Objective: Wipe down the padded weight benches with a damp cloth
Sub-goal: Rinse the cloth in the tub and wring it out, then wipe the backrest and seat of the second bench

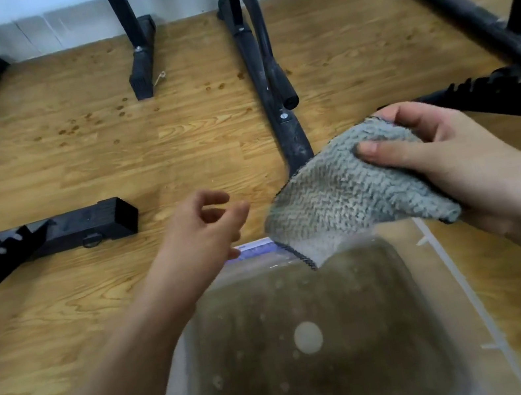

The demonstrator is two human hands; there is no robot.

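My right hand (448, 164) grips a grey fuzzy cloth (339, 197), thumb on top, fingers underneath. The cloth hangs over the far rim of a clear plastic tub (459, 284) holding murky water, one corner dipping at the rim. My left hand (202, 228) hovers just left of the cloth with fingers loosely apart and nothing in them. No padded bench top shows in this view; only black bench frames stand on the floor.
Black metal bench legs and feet (271, 91) stand on the wooden floor (71, 161) ahead. A black notched adjuster bar (50, 234) lies at the left, another frame (463, 11) at the right. A pale wall runs along the back.
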